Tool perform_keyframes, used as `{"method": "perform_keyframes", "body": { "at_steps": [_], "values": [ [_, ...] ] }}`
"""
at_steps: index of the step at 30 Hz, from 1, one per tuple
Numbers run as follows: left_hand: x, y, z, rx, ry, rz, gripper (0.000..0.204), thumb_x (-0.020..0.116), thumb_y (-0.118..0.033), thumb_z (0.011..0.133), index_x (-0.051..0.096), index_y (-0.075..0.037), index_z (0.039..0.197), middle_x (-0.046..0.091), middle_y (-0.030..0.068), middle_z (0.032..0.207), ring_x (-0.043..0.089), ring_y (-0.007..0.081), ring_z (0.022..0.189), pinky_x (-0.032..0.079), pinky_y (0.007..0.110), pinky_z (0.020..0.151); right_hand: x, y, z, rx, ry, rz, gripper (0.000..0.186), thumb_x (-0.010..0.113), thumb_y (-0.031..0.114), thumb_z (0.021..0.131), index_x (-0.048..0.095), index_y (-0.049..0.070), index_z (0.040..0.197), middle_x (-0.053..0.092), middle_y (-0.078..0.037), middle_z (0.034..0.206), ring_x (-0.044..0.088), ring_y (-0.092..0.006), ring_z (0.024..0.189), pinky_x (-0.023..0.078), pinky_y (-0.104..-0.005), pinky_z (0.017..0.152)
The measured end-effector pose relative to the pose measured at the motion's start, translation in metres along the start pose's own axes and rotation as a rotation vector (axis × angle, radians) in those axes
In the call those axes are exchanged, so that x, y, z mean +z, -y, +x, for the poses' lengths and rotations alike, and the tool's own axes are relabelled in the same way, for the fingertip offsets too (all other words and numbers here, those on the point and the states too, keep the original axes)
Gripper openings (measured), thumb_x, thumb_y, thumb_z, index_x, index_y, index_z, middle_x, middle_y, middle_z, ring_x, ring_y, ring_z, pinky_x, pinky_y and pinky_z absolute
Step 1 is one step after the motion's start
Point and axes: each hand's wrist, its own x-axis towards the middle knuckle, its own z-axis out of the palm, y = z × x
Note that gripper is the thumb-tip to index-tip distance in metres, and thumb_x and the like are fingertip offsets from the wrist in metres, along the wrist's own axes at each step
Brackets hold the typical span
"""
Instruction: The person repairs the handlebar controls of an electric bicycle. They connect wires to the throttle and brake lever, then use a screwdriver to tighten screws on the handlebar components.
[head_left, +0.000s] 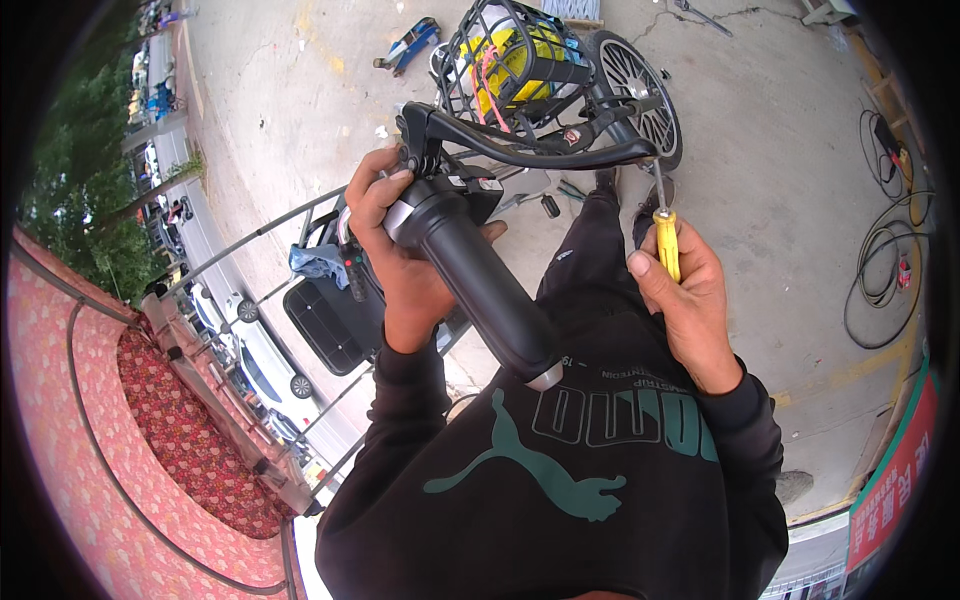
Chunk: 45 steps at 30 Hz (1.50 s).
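Observation:
My left hand (392, 250) is closed round a black handlebar grip assembly (463, 275), a long rounded twist grip with a silver end, a boxy switch housing and a long curved black brake lever (530, 152) reaching across to the right. In my right hand (690, 320) is a screwdriver (666, 248) with a yellow handle, held upright with its metal shaft reaching up to the far end of the lever, where the exact contact is too small to tell. The grip lies over my dark clothing.
A black wire basket (505, 60) with yellow bags, a spoked wheel (652, 125), a blue tool (407, 48) and coiled hoses (868, 325) are ahead on the concrete. At left are a dark seat-like panel (325, 328), a metal frame, a floral canopy (190, 440) and parked cars.

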Motion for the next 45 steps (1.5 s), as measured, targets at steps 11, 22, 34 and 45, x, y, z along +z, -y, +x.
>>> {"method": "perform_keyframes", "body": {
  "at_steps": [11,22,34,45],
  "values": [
    [0.015,0.020,-0.010,-0.166,-0.295,-0.144,0.084,0.076,-0.040,0.091,0.028,-0.004,0.150,0.042,0.0245,0.152,0.054,0.0295,0.129,0.050,0.039,0.105,-0.073,-0.049,-0.055,-0.162,-0.462,0.226,0.016,0.060,0.021,0.103,0.054,0.006,0.101,0.040,0.003,0.070,0.036,-0.0069,0.058,0.033,-0.0241,0.053],
    [0.063,0.036,-0.224,-0.720,0.171,-0.003,0.031,0.053,-0.022,0.105,0.050,0.002,0.124,0.057,0.0132,0.115,0.060,0.0203,0.100,0.054,0.033,0.078,-0.183,-0.085,-0.069,-0.283,-0.733,0.373,0.033,0.054,0.037,0.107,0.057,0.005,0.097,0.044,0.000,0.067,0.041,-0.0099,0.059,0.036,-0.0265,0.055],
    [0.390,-0.005,-0.256,-0.593,1.022,-0.118,0.028,0.069,-0.014,0.092,0.059,-0.001,0.115,0.064,0.0171,0.107,0.069,0.0307,0.082,0.055,0.040,0.074,-0.399,-0.155,-0.001,-0.264,-0.665,0.259,0.029,0.053,0.031,0.107,0.057,0.003,0.100,0.046,0.000,0.068,0.043,-0.0091,0.061,0.038,-0.0259,0.056],
    [0.830,0.213,-0.140,-0.324,0.561,-0.006,0.024,0.070,-0.007,0.087,0.064,0.000,0.109,0.069,0.0181,0.101,0.068,0.0365,0.092,0.054,0.042,0.081,-0.494,-0.285,0.123,-0.137,-0.634,0.465,0.032,0.055,0.034,0.106,0.051,0.004,0.098,0.047,-0.001,0.070,0.045,-0.0103,0.061,0.039,-0.0270,0.057]
  ]
}}
